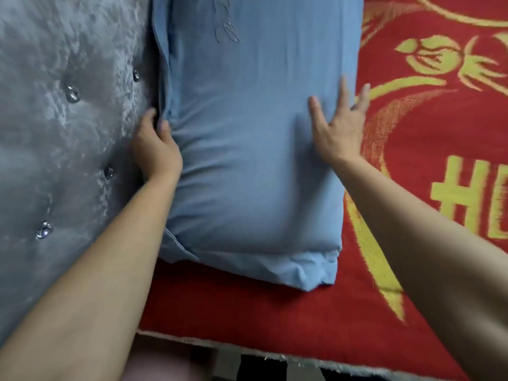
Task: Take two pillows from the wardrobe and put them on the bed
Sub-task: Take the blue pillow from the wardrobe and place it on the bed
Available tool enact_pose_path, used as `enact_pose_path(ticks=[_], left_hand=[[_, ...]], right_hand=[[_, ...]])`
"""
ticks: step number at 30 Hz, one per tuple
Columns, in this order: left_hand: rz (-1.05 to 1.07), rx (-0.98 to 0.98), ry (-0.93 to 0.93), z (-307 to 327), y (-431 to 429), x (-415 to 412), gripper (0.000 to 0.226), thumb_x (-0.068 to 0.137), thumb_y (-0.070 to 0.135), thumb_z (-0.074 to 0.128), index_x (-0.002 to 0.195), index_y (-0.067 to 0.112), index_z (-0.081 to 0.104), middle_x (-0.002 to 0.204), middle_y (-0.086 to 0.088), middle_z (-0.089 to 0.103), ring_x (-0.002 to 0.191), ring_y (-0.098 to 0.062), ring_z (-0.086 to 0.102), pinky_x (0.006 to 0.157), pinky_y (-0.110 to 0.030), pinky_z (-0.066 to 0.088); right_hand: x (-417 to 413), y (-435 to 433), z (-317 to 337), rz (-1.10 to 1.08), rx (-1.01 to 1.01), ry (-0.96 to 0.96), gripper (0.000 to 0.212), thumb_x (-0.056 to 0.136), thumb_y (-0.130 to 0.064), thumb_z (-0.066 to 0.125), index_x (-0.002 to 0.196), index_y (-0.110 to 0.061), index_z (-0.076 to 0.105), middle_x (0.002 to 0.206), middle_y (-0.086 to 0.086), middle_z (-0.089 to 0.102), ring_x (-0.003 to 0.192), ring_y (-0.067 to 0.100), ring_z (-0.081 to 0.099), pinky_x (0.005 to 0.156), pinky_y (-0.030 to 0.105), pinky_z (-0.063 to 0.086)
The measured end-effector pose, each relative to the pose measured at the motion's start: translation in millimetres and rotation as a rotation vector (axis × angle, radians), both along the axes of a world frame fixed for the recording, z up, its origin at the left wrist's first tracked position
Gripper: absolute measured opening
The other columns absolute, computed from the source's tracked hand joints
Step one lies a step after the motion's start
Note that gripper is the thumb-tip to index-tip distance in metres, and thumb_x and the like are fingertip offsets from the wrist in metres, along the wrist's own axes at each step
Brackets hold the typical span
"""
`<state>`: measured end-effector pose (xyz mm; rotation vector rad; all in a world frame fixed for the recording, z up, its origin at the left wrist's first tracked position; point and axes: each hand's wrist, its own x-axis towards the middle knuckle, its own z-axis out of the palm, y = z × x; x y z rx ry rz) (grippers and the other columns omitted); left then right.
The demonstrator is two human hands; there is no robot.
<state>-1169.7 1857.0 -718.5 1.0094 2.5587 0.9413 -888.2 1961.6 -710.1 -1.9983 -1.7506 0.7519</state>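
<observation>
A light blue pillow point(247, 149) lies on the bed point(428, 149), which has a red cover with yellow patterns. The pillow's left edge rests against the grey headboard. My left hand point(156, 144) pinches that left edge, fingers closed on the fabric seam. My right hand point(341, 125) lies flat on the pillow's right side, fingers spread, some reaching over its edge toward the red cover. A second pillow, if any, is not clearly visible; a fabric fold shows along the left seam.
The tufted grey headboard point(68, 127) with shiny buttons fills the left side. The bed's near edge point(247, 350) runs along the bottom, with dark floor below it.
</observation>
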Motion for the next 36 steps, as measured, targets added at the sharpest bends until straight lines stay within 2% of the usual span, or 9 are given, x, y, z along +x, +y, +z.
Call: enact_pose_path(ticks=[2,4,6,9,13,18,21,25,36], left_hand=[[-0.016,-0.091,0.068,-5,-9,10,0.057,0.098,0.037,0.05,0.145,0.007,0.041,0.145,-0.022,0.045,0.135,-0.034,0.042,0.114,-0.04,0.031],[-0.139,-0.208,0.167,-11,-27,35,0.061,0.099,0.047,0.044,0.149,0.013,0.036,0.153,-0.023,0.034,0.141,-0.034,0.033,0.117,-0.045,0.025],[-0.201,-0.319,0.18,-22,-52,56,0.061,0.1,0.048,0.039,0.152,0.017,0.03,0.158,-0.019,0.027,0.145,-0.032,0.028,0.118,-0.048,0.021],[-0.144,-0.3,0.16,-33,-74,61,0.059,0.101,0.046,0.039,0.152,0.017,0.031,0.158,-0.018,0.028,0.145,-0.031,0.028,0.118,-0.045,0.021],[-0.171,-0.286,0.177,-32,-76,59,0.059,0.101,0.045,0.036,0.151,0.015,0.032,0.157,-0.021,0.029,0.145,-0.033,0.028,0.117,-0.047,0.022],[-0.269,-0.252,0.261,10,-85,78,0.061,0.1,0.047,0.028,0.149,0.011,0.035,0.157,-0.019,0.029,0.144,-0.036,0.028,0.116,-0.056,0.024],[-0.369,-0.169,0.398,56,-89,94,0.061,0.1,0.049,0.029,0.149,0.015,0.035,0.158,-0.016,0.029,0.144,-0.035,0.029,0.114,-0.057,0.026],[-0.365,-0.07,0.545,149,-76,109,0.062,0.1,0.051,0.028,0.151,0.016,0.032,0.16,-0.016,0.024,0.146,-0.035,0.025,0.115,-0.058,0.022],[-0.199,0.26,0.823,474,-83,205,0.063,0.1,0.049,0.031,0.152,0.014,0.028,0.161,-0.019,0.02,0.147,-0.036,0.02,0.116,-0.06,0.019]], right_hand=[[0,-18,-11,0.214,-0.038,-0.131,0.078,0.094,-0.064,0.044,0.157,-0.025,0.02,0.163,0.024,0.002,0.151,0.036,0.008,0.124,0.04,0.011],[1,-48,-21,0.303,-0.044,-0.215,0.076,0.095,-0.066,0.037,0.157,-0.028,0.015,0.165,0.018,0.002,0.152,0.036,0.003,0.123,0.048,0.007],[5,-78,-28,0.293,-0.029,-0.218,0.074,0.096,-0.064,0.034,0.158,-0.027,0.013,0.166,0.014,0.003,0.153,0.032,0.002,0.123,0.051,0.007],[14,-108,-37,0.295,0.003,-0.232,0.073,0.097,-0.061,0.033,0.158,-0.024,0.015,0.166,0.015,0.006,0.153,0.03,0.003,0.123,0.049,0.007],[24,-121,-38,0.328,0.021,-0.224,0.074,0.096,-0.063,0.03,0.157,-0.024,0.017,0.165,0.014,0.008,0.153,0.03,0.004,0.124,0.047,0.006],[41,-119,-9,0.423,0.054,-0.292,0.077,0.095,-0.067,0.03,0.158,-0.027,0.01,0.166,0.015,0.001,0.153,0.032,0.002,0.124,0.049,0.009],[49,-113,34,0.458,0.17,-0.294,0.077,0.096,-0.067,0.03,0.158,-0.028,0.005,0.166,0.014,-0.003,0.153,0.03,-0.001,0.124,0.047,0.008],[60,-98,124,0.479,0.356,-0.253,0.077,0.096,-0.066,0.03,0.158,-0.027,0.006,0.166,0.014,-0.002,0.153,0.028,-0.001,0.124,0.047,0.009],[145,-83,423,0.43,0.951,-0.112,0.077,0.097,-0.061,0.041,0.157,-0.017,0.02,0.164,0.02,0.011,0.151,0.033,0.014,0.121,0.051,0.018]])
